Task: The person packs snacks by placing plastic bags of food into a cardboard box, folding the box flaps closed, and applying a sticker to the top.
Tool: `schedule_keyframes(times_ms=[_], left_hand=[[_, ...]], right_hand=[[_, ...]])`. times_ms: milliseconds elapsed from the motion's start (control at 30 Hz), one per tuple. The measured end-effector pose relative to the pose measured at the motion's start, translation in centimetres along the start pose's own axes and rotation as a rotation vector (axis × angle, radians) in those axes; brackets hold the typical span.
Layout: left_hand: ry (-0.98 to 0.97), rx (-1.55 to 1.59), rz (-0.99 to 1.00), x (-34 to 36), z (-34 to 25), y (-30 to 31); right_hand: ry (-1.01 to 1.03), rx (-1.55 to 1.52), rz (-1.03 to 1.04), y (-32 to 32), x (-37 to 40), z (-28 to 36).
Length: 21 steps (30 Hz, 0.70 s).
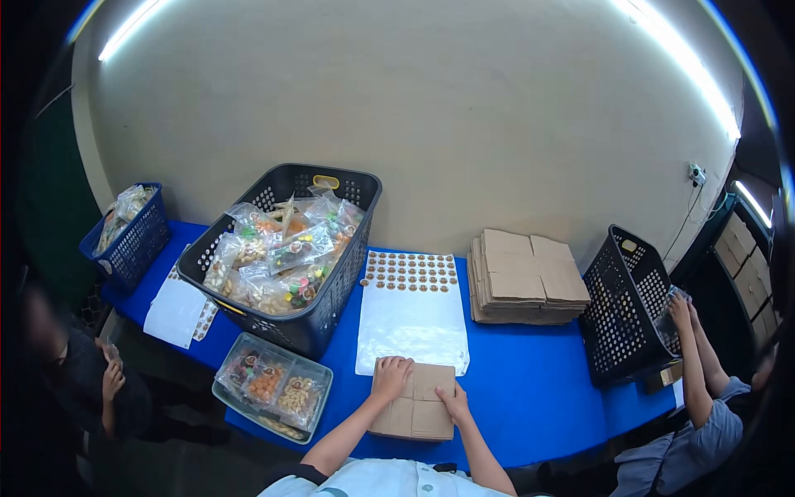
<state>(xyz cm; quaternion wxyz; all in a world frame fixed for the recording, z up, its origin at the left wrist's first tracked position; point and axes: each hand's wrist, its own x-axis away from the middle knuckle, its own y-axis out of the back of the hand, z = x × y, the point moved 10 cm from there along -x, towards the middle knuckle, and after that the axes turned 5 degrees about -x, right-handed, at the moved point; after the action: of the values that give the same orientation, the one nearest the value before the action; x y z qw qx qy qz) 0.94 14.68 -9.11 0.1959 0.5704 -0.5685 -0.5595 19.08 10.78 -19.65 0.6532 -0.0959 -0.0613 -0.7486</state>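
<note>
In the head view a brown cardboard box lies at the table's front edge, seams crossing its top face. My left hand grips its far left corner, the fingers bent over the edge. On the right side my right hand holds the box, thumb on top; its other fingers are partly hidden. Just beyond the box is a white sheet with rows of small round brown stickers along its far part. A grey tray of clear snack packets stands left of my left hand.
A large black basket full of snack packets stands at the left, a blue basket beyond it. Folded cardboard is stacked at the right. A co-worker reaches into another black basket; another person stands left.
</note>
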Motion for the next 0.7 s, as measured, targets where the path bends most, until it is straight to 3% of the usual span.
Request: schedule_keyframes(times_ms=[100,200,233,333,533,700], left_hand=[[0.013,0.035,0.024,-0.1,0.4,-0.2],[-0.013,0.049,-0.040,0.5,0.3,0.1],[-0.028,0.045,-0.078,0.5,0.3,0.4],[-0.037,-0.043,-0.156,1.2,-0.2,1.5],[0.026,0.029,-0.015,1.0,0.2,1.2],[0.016,0.050,-0.028,1.0,-0.1,1.6]], right_hand=[[-0.018,0.291,-0.076,-0.2,2.0,3.4],[0.249,0.775,-0.348,-0.6,4.6,5.7],[0.354,0.841,-0.253,-2.6,6.5,8.2],[0.486,1.222,-0.032,-7.4,9.2,6.5],[0.579,1.232,-0.090,-7.7,10.2,8.0],[0.628,1.006,-0.184,-5.4,8.1,10.3]])
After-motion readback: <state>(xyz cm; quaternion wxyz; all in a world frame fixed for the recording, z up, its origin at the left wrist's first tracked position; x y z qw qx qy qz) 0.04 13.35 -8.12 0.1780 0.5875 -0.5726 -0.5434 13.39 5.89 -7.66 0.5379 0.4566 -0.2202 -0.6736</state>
